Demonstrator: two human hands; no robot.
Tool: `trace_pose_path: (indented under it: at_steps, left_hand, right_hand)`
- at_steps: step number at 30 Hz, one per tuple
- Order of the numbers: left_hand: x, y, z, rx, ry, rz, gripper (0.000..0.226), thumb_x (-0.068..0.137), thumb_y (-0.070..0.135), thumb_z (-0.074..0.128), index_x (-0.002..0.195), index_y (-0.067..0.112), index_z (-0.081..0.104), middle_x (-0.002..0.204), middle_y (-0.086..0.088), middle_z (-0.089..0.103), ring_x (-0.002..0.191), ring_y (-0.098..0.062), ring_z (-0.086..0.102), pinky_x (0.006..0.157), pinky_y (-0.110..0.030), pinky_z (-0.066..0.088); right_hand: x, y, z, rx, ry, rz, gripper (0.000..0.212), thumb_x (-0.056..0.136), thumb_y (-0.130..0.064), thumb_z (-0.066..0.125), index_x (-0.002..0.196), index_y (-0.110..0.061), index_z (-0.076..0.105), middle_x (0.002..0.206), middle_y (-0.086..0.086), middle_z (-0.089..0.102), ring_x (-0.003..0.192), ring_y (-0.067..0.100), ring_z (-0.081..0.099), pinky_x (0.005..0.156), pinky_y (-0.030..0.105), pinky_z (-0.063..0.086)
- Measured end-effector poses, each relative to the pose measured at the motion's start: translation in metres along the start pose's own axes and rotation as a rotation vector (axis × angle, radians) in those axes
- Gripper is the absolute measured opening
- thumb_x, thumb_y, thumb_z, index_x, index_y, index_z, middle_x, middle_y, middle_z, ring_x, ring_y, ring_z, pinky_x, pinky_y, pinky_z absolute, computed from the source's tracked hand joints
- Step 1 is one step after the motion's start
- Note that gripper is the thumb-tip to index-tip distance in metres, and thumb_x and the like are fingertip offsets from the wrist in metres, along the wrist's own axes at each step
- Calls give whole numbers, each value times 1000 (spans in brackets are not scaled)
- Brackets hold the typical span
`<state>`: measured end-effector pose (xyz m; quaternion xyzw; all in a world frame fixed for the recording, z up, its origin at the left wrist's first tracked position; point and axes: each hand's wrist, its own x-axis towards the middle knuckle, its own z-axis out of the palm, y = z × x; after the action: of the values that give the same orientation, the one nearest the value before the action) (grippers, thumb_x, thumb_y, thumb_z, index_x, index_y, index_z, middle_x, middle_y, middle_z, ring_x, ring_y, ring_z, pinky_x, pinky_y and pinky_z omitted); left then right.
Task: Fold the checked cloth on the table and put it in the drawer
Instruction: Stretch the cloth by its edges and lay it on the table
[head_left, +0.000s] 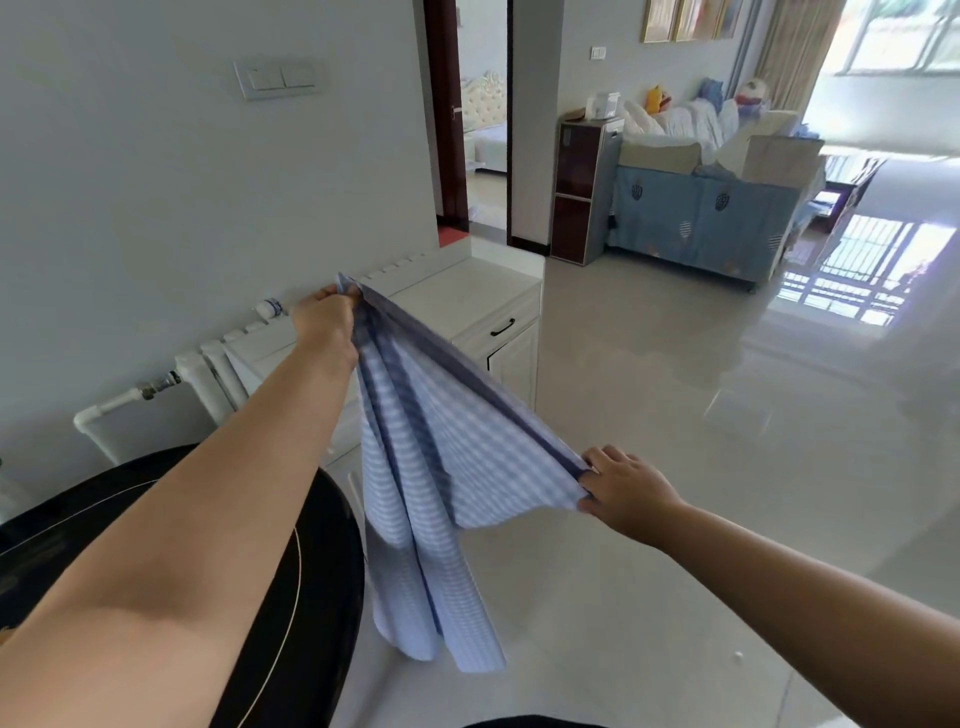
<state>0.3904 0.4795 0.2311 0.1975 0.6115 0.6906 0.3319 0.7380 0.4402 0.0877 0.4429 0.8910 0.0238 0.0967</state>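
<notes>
Your left hand (327, 319) and right hand (626, 488) each pinch a corner of cloth (431, 467), stretched mid-frame, rest hanging in air. Drawer (498, 325) behind, centre frame, closed; contents unseen.

1. I am holding the checked cloth (441, 467) up in the air with both arms stretched out in front of me.
2. My left hand (324, 317) is gripping one top corner; my right hand (626, 488) is pinching the other, lower and nearer to me.
3. The top edge is running taut between my hands, and the rest is hanging in loose folds above the pale floor (675, 415).
4. The black round worktop (291, 597) is lying under my left arm.
5. A white cabinet (498, 322) with a black-handled drawer (501, 327) is standing against the wall beyond the cloth, beside a white radiator (218, 374).
</notes>
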Motion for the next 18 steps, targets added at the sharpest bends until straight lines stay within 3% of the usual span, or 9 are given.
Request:
trace_pose_path:
  at_steps: [2, 4, 5, 7, 9, 12, 15, 16, 18]
  left_hand:
    - [-4, 0, -1, 3, -10, -2, 19, 86, 8, 67, 70, 16, 64, 74, -3, 63, 77, -20, 61, 81, -30, 55]
    - [-6, 3, -2, -16, -6, 0, 18, 88, 8, 65, 72, 16, 64, 73, -1, 61, 69, -16, 59, 68, -25, 54]
    - [-5, 5, -4, -8, 3, 6, 18, 88, 8, 64, 73, 16, 63, 72, 0, 60, 66, -13, 57, 62, -23, 52]
    - [-4, 9, -8, -1, 37, 12, 9, 89, 9, 64, 82, 13, 66, 72, 1, 59, 66, -13, 57, 62, -23, 51]
    - [3, 8, -12, -25, 60, 24, 16, 90, 10, 64, 104, 7, 69, 73, 2, 59, 70, -13, 57, 72, -25, 51]
    - [9, 8, -25, 72, 167, 15, 22, 93, 14, 57, 111, 3, 65, 82, -1, 57, 80, -13, 55, 74, -27, 50]
    - [15, 12, -38, 81, 241, -23, 34, 100, 17, 41, 131, 8, 52, 125, -10, 58, 115, -21, 56, 65, -25, 46]
    - [17, 14, -40, 129, 261, -41, 39, 102, 18, 36, 138, 7, 45, 138, -13, 51, 126, -25, 51, 75, -27, 48]
    - [2, 19, -48, 352, 346, -6, 43, 103, 20, 38, 142, 3, 36, 144, -16, 44, 134, -28, 42, 101, -34, 41]
  right_hand:
    - [4, 4, 11, -40, 13, 23, 58, 72, -63, 34, 80, -18, 70, 88, 2, 61, 78, 22, 62, 66, 32, 53]
    - [8, 1, 19, -55, 33, -8, 60, 61, -75, 40, 76, -24, 67, 85, 0, 60, 73, 20, 59, 63, 31, 53]
    - [8, -2, 19, -62, 49, -23, 55, 59, -73, 51, 78, -24, 67, 85, 1, 60, 72, 21, 59, 62, 32, 53]
    - [9, -5, 21, -54, 143, -52, 38, 58, -49, 76, 82, -21, 68, 84, 4, 61, 71, 25, 59, 59, 34, 53]
    - [9, -3, 20, -34, 267, -95, 18, 68, -31, 71, 79, -18, 68, 84, 6, 61, 70, 27, 60, 58, 35, 53]
    - [10, 3, 9, 48, 306, -116, 35, 85, -40, 45, 77, -17, 71, 91, 4, 61, 78, 25, 60, 68, 35, 54]
    - [16, 11, -19, 292, 296, -100, 31, 93, -35, 50, 90, -11, 70, 112, 4, 55, 98, 24, 54, 86, 34, 44]
    - [19, 15, -30, 358, 265, -89, 28, 94, -32, 52, 93, -9, 68, 117, 3, 53, 100, 21, 52, 85, 31, 40]
    - [25, 25, -52, 443, 232, -81, 25, 93, -31, 57, 91, -8, 67, 119, 1, 52, 91, 15, 48, 80, 27, 37]
